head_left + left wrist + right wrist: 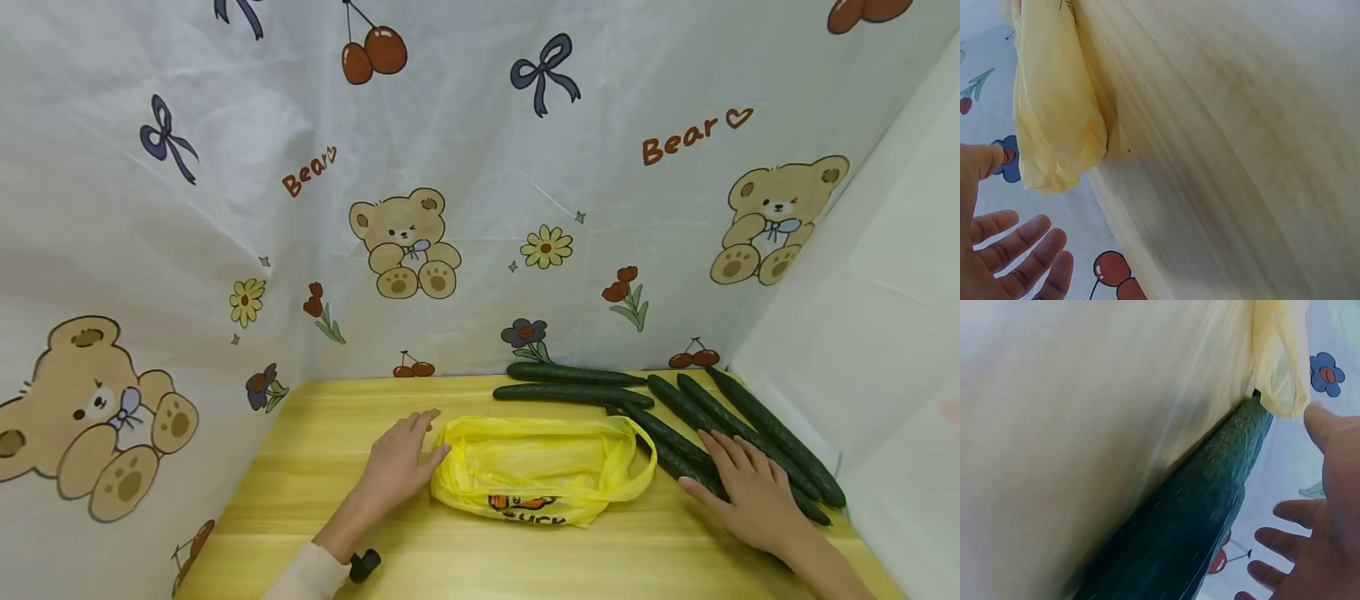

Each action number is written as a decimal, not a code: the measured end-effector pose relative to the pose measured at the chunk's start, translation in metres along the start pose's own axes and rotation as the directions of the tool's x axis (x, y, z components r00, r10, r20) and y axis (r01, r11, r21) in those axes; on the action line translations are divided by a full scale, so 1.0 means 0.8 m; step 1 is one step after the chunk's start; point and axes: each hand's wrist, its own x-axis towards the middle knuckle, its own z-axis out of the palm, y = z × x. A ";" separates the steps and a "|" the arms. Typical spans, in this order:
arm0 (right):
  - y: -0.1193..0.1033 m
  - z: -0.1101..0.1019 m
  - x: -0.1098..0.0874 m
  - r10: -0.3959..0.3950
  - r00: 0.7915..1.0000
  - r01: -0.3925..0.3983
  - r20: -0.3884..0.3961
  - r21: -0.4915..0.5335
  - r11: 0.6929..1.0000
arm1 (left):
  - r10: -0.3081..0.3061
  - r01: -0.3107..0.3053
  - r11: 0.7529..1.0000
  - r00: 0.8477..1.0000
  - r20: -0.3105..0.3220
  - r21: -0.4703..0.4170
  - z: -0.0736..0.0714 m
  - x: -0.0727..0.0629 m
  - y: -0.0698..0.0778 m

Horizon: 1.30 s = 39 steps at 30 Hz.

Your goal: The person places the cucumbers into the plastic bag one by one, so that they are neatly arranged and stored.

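A yellow plastic bag (540,479) with printed lettering lies on the table, its mouth spread and its loop handle to the right. My left hand (397,462) is beside the bag's left end, fingers extended and thumb toward it. In the left wrist view, that hand (1004,262) holds nothing and stands apart from the yellow plastic. My right hand (753,492) is over the cucumbers at the right, fingers spread. From the right wrist view, its fingers (1285,544) are straight, above a long dark green cucumber (1179,512); whether they touch any cucumber is unclear.
Two cucumbers (573,395) lie crosswise behind the bag. Several more (780,433) slant along the right side of the wooden table (465,558). A small black object (365,565) shows by the left wrist. A printed cloth (480,158) hangs behind the table.
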 end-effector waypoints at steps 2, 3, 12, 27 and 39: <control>0.006 -0.003 -0.006 0.009 1.000 -0.009 -0.013 -0.012 1.000 | -0.034 0.033 0.998 0.999 -0.016 -0.055 0.001 0.004 0.000; 0.009 -0.004 -0.009 0.014 1.000 -0.014 -0.020 -0.016 1.000 | -0.050 0.048 0.996 0.999 -0.016 -0.080 0.001 0.007 0.000; 0.033 -0.008 -0.037 0.019 0.996 -0.024 -0.091 -0.059 0.998 | -0.121 0.131 0.967 0.991 0.057 -0.220 0.007 0.023 -0.004; 0.041 -0.001 -0.044 0.053 0.999 -0.053 -0.001 -0.080 0.995 | -0.132 0.134 0.965 0.991 0.024 -0.225 0.014 0.030 0.011; 0.045 0.004 -0.044 0.023 0.998 -0.027 -0.051 -0.089 0.996 | -0.114 0.099 0.970 0.992 -0.056 -0.222 0.016 0.032 0.012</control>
